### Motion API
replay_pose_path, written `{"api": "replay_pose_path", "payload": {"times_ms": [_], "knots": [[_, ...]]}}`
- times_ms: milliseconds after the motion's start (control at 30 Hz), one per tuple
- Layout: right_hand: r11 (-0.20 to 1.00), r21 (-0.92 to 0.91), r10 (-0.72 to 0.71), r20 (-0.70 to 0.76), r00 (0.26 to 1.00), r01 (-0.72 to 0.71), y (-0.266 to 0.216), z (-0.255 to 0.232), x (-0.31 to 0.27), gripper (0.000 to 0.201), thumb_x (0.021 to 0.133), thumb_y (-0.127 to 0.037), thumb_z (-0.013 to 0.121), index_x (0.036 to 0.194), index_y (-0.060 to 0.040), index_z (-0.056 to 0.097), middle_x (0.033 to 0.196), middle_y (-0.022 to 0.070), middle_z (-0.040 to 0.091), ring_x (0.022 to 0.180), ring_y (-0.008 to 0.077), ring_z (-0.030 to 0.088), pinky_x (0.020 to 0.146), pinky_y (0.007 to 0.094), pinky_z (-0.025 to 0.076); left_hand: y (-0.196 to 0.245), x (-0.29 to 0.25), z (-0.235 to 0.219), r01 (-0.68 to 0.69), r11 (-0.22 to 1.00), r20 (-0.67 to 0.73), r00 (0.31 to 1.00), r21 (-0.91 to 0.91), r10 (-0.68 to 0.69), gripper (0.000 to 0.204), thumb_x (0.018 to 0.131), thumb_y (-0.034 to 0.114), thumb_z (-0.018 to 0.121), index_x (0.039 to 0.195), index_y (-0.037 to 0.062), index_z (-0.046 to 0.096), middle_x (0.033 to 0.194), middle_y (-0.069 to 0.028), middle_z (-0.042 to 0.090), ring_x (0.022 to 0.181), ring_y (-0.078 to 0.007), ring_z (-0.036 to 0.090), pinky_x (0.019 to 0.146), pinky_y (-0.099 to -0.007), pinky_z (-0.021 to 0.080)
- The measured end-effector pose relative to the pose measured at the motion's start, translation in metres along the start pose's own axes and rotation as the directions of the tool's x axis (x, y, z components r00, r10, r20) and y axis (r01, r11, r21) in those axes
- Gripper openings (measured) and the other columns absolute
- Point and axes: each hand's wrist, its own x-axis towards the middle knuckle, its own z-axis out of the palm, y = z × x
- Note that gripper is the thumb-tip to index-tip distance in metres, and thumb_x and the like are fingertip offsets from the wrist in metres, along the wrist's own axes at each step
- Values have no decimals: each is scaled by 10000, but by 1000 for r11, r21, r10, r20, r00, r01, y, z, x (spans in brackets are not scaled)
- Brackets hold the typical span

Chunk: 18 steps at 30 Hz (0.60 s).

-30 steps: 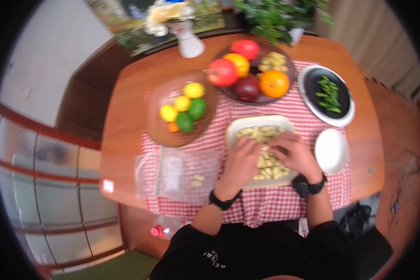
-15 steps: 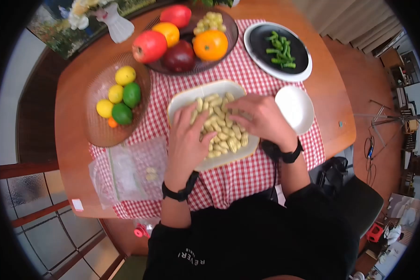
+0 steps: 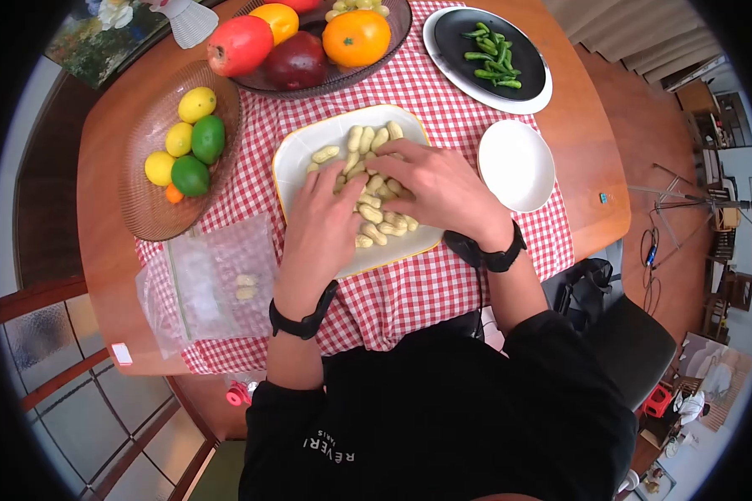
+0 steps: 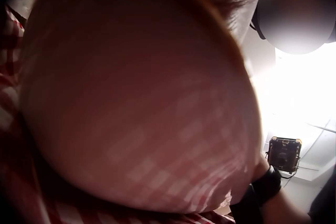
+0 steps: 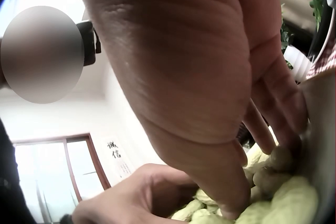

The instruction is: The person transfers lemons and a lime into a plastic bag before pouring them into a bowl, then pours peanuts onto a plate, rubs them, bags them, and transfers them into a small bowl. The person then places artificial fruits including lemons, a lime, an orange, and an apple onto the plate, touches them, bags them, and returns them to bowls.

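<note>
A white baking dish [image 3: 291, 164] with a yellow rim holds a heap of unshelled peanuts [image 3: 373, 227]. My left hand [image 3: 319, 232] reaches over its near left side, spread fingers down among the nuts. From the right, my right hand [image 3: 444, 190] comes in with slightly bent fingers touching the peanuts, close to the left fingertips. The right wrist view shows the right hand's fingers [image 5: 283, 103] and thumb pointing down into the peanuts [image 5: 289, 203], with part of the left hand [image 5: 136, 198] beside them. The dish's outer wall [image 4: 142, 108] fills most of the left wrist view.
A white bowl [image 3: 516, 167] stands right of the dish, green peppers [image 3: 495, 57] on a black plate behind it. Fruit bowls [image 3: 134, 204] stand left and behind. A clear zip bag [image 3: 205, 288] with a few peanuts lies at front left on the checked cloth [image 3: 426, 292].
The head view has shifted, so the table sits further left and higher in it. Both hands stay in the dish; their fingers have moved among the peanuts, the fingertips now closer together.
</note>
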Motion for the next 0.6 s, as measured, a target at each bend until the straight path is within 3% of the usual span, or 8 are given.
{"api": "replay_pose_path", "payload": {"times_ms": [67, 167, 300, 333, 400, 500, 600], "knots": [[987, 32, -153, -65, 986, 155, 4, 8, 1, 566, 749, -142, 880, 1293, -94, 731, 1308, 134, 707, 1062, 346, 733, 879, 432, 615, 4, 2, -4, 13, 1000, -27, 1000, -7, -13, 466, 822, -76, 710, 1275, 31, 707, 1400, -160, 607, 1273, -379, 588, 1080, -457, 493], [977, 58, -199, -104, 974, 206, 6, 15, 3, 558, 754, -137, 872, 1292, -87, 729, 1308, 138, 706, 1104, 342, 721, 912, 435, 613, -4, 3, -1, -28, 998, -71, 997, -52, 24, 418, 826, -80, 698, 1228, 26, 733, 1366, -167, 640, 1251, -389, 614, 1061, -465, 507], [973, 127, -179, -101, 979, 191, 10, 17, 4, 454, 787, -85, 826, 1231, -63, 731, 1276, 146, 707, 1118, 352, 708, 898, 451, 611, 0, 3, -2, -37, 998, -97, 995, -50, 32, 363, 839, -77, 693, 1186, 11, 753, 1323, -179, 676, 1194, -398, 658, 1025, -461, 533], [960, 161, -202, -166, 965, 229, 11, 19, 5, 381, 794, -27, 752, 1173, -30, 725, 1143, 154, 715, 1028, 359, 718, 878, 456, 588, 1, 3, -3, -5, 997, -99, 995, -75, -2, 353, 858, -71, 682, 1194, 12, 752, 1320, -181, 679, 1193, -391, 662, 1013, -458, 543], [957, 198, -180, -167, 969, 212, 11, 17, 3, 342, 805, -23, 735, 1147, -22, 722, 1112, 155, 708, 1005, 365, 713, 865, 458, 587, 4, 4, -4, 22, 996, -127, 991, -91, -34, 321, 876, -53, 706, 1182, 20, 767, 1297, -183, 696, 1128, -396, 696, 984, -438, 560], [934, 227, -220, -242, 945, 275, 15, 18, 6, 241, 840, -30, 707, 1080, -13, 717, 1043, 155, 694, 961, 374, 704, 823, 463, 580, 3, 3, -3, -6, 996, -132, 991, -85, -5, 316, 894, -32, 690, 1200, 19, 751, 1320, -191, 680, 1175, -395, 670, 1000, -461, 553], [935, 241, -210, -216, 953, 261, 20, 23, 9, 180, 912, -87, 732, 1078, -16, 734, 1039, 132, 714, 933, 345, 715, 795, 440, 592, 4, 4, -4, -10, 999, -170, 986, -42, 3, 313, 879, 1, 740, 1191, 21, 764, 1288, -190, 697, 1145, -388, 688, 999, -436, 553]]}}
